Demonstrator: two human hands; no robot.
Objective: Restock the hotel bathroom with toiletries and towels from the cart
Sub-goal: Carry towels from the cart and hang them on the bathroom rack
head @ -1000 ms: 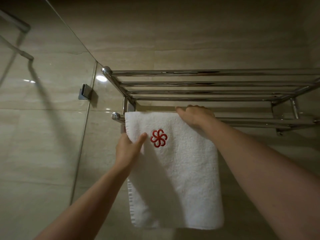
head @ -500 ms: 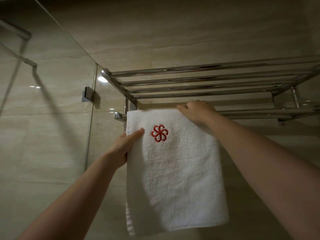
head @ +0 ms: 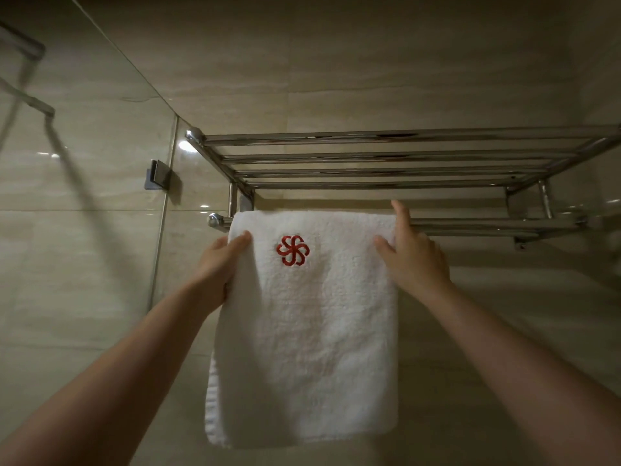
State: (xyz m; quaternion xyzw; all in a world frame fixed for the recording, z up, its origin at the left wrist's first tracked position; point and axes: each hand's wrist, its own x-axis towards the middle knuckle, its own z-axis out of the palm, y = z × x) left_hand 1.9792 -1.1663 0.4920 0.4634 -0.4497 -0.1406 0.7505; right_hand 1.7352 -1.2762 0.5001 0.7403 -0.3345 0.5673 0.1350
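1. We face a beige tiled wall (head: 336,62) with faint horizontal veining, which fills the whole background.
2. On the left stands a clear glass shower panel (head: 84,196). Its edge meets the wall just beside the rack, and it reflects blurred bars.
3. A chrome towel rack (head: 369,153) is mounted on the wall. It has a shelf of parallel tubes on top and a lower hanging rail (head: 487,225) beneath the shelf.
4. The white towel (head: 309,348) hangs folded over the left end of that lower rail. Its front layer drops straight down, and a stitched hem shows along the lower left edge.
5. Our left hand (head: 218,267) grasps the towel's left edge near the top, with the thumb pressed on the front face and the fingers tucked behind the cloth.
6. Our right hand (head: 413,260) is unclenched and rests on the towel's upper right edge. The thumb lies spread on the front and the forefinger points straight up past the fold at the rail. We cannot make out its other fingers clearly.
7. A red pinwheel logo (head: 292,250) is embroidered on the towel's front, high up and between the two hands, nearer the left one.
8. A small metal clamp (head: 158,174) holds the glass panel to the wall, left of the rack.
9. The rail's rounded end cap (head: 213,219) protrudes just left of the towel's top corner.
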